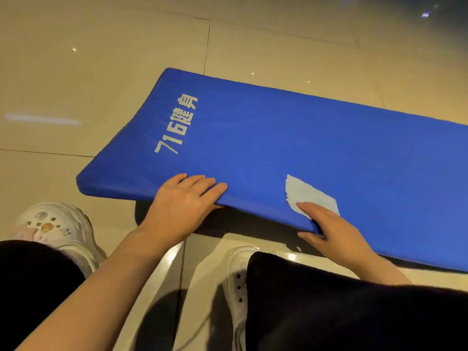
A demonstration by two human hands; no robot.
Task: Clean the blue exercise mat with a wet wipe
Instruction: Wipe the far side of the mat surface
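I see the thick blue padded exercise mat point(291, 153) on the tiled floor point(101, 72), near edge lifted, long axis running left to right. My left hand point(182, 201) grips that edge; my right hand point(329, 226) pinches it, forefinger pinning the white wet wipe point(307, 195). If the mat tilts further, the wipe could slide off.

The blue exercise mat point(291, 153) is thick and padded, printed with pale characters near its left end, its near edge raised off the floor. A crumpled white wet wipe point(307, 195) lies on the mat's near edge, right of the lettering.
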